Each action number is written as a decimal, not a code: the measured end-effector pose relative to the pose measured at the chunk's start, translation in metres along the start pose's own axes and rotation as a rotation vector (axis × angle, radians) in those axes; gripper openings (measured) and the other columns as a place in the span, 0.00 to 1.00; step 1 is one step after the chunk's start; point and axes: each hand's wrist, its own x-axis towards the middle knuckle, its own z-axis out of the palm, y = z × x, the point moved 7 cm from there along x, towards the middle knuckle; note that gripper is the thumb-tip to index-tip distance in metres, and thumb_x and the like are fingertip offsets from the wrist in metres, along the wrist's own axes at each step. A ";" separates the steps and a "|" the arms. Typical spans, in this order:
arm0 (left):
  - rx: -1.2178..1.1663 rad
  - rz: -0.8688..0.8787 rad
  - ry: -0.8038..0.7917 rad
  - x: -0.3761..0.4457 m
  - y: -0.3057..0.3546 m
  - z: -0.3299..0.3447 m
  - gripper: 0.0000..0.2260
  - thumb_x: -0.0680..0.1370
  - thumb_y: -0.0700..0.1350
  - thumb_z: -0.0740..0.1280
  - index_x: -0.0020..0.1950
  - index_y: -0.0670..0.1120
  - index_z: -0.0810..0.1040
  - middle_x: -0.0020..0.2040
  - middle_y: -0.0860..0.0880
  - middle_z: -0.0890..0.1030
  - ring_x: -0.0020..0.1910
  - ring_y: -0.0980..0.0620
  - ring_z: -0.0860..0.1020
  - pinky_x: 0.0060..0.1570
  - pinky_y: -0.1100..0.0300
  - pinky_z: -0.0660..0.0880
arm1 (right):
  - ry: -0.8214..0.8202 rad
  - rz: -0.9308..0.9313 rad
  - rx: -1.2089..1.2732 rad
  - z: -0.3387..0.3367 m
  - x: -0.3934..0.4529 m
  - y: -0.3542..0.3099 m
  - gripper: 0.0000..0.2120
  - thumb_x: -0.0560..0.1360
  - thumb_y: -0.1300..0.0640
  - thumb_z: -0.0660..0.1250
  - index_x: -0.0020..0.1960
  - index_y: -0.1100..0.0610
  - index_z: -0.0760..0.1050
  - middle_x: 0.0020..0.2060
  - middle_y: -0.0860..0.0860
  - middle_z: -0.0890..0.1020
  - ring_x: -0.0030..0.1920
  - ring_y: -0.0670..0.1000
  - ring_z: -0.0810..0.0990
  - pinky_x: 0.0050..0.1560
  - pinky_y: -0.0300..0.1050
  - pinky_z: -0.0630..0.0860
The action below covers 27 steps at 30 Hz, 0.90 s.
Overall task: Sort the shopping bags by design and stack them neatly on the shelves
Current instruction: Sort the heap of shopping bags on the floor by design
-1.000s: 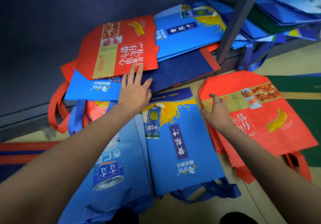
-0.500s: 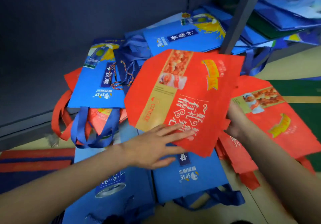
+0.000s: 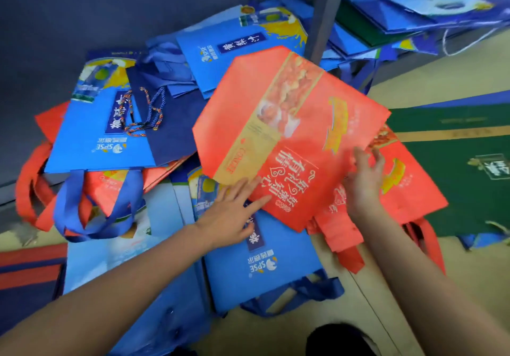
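Observation:
A red shopping bag (image 3: 289,134) with a food picture and a beige stripe lies tilted across the pile in the middle. My left hand (image 3: 234,212) touches its lower edge with straight fingers. My right hand (image 3: 364,181) rests on its lower right edge, fingers spread and loose. Under that edge lies a second red bag (image 3: 411,192) of the same design on the floor. A blue SPSE bag (image 3: 248,267) lies below my left hand. On the low shelf lie another blue SPSE bag (image 3: 102,134), a navy bag (image 3: 171,134) with rope handles and a third blue bag (image 3: 242,43).
A grey shelf post (image 3: 325,10) rises behind the red bag. Stacked blue and green bags (image 3: 414,2) fill the shelf at the right. A dark green bag (image 3: 455,162) lies flat on the floor at the right. A pale blue bag (image 3: 124,245) lies at the lower left.
The red bag was lifted off the shelf pile and carried right, now over the red bag on the floor. My right hand came out from beneath onto its right edge.

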 end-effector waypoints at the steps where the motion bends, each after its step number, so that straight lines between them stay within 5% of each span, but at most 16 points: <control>1: 0.001 -0.017 -0.065 0.007 0.005 0.007 0.31 0.79 0.50 0.57 0.78 0.55 0.44 0.78 0.46 0.39 0.76 0.43 0.46 0.72 0.43 0.53 | 0.002 -0.106 -0.171 -0.005 0.005 0.001 0.29 0.75 0.62 0.65 0.72 0.51 0.59 0.55 0.49 0.75 0.48 0.47 0.77 0.49 0.39 0.74; 4: -0.024 -0.072 -0.171 0.027 0.026 0.012 0.33 0.80 0.48 0.57 0.77 0.55 0.39 0.77 0.47 0.36 0.76 0.46 0.46 0.72 0.46 0.51 | 0.040 -0.260 -0.431 -0.013 0.008 0.001 0.42 0.70 0.70 0.68 0.76 0.55 0.51 0.70 0.52 0.67 0.66 0.46 0.68 0.70 0.40 0.61; 9: 0.031 -0.050 -0.261 0.063 0.056 0.023 0.32 0.80 0.44 0.58 0.78 0.53 0.42 0.77 0.48 0.38 0.77 0.46 0.44 0.71 0.41 0.51 | 0.373 -0.343 -0.465 -0.065 0.018 -0.022 0.39 0.70 0.71 0.66 0.76 0.57 0.54 0.72 0.55 0.65 0.71 0.52 0.64 0.69 0.38 0.56; 12: -0.051 -0.089 -0.247 0.079 0.069 0.020 0.29 0.81 0.46 0.57 0.78 0.54 0.44 0.78 0.48 0.40 0.76 0.41 0.45 0.71 0.40 0.53 | 0.476 -0.185 -0.479 -0.099 0.027 -0.024 0.38 0.72 0.69 0.64 0.77 0.56 0.50 0.70 0.60 0.64 0.68 0.57 0.67 0.65 0.38 0.59; 15: -0.091 -0.072 -0.290 0.083 0.084 0.028 0.28 0.81 0.48 0.56 0.77 0.56 0.46 0.78 0.48 0.40 0.76 0.39 0.46 0.70 0.41 0.57 | 0.436 0.064 -0.693 -0.116 0.024 0.006 0.39 0.74 0.64 0.63 0.77 0.50 0.47 0.71 0.63 0.56 0.66 0.64 0.66 0.67 0.50 0.62; 18: -0.095 -0.034 -0.341 0.083 0.093 0.037 0.27 0.81 0.49 0.56 0.77 0.56 0.47 0.78 0.47 0.38 0.76 0.39 0.45 0.71 0.42 0.56 | 0.164 0.034 -1.257 -0.103 0.010 0.028 0.38 0.74 0.53 0.68 0.76 0.44 0.51 0.76 0.58 0.44 0.73 0.65 0.51 0.69 0.62 0.56; 22: -0.068 -0.040 -0.327 0.084 0.090 0.038 0.29 0.80 0.47 0.57 0.78 0.53 0.48 0.78 0.46 0.40 0.77 0.43 0.44 0.73 0.45 0.51 | -0.443 -0.104 -1.493 -0.052 -0.006 0.058 0.41 0.70 0.37 0.68 0.75 0.38 0.49 0.77 0.52 0.44 0.74 0.65 0.43 0.70 0.67 0.48; 27: -0.015 -0.107 -0.343 0.065 0.062 0.038 0.29 0.80 0.46 0.56 0.78 0.51 0.47 0.78 0.47 0.42 0.76 0.42 0.45 0.73 0.46 0.49 | -0.567 -0.106 -1.697 -0.038 -0.011 0.082 0.47 0.70 0.39 0.69 0.76 0.41 0.41 0.76 0.55 0.38 0.73 0.69 0.40 0.69 0.70 0.50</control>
